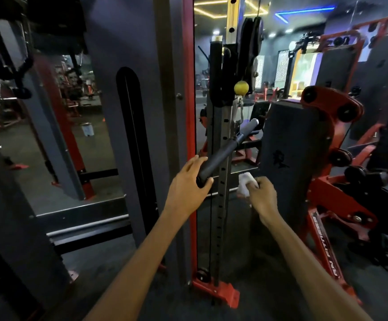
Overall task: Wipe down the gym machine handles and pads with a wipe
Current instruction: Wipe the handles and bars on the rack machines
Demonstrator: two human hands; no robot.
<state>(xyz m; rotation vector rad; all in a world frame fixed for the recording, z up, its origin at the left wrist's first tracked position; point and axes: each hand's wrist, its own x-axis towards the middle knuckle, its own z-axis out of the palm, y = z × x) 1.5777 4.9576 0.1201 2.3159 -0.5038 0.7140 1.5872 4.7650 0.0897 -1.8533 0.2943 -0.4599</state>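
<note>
At frame centre I have my left hand [189,184] clamped around the near end of the black cable bar handle [228,150], apparently steadying it, while my right hand [263,196] pinches the bunched white wipe [245,185] just beside it, below the yellow stopper ball [241,87].

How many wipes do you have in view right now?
1. A crumpled white wipe is pinched in the right hand, just right of the black bar handle that the left hand holds. Others may lie out of view.
</note>
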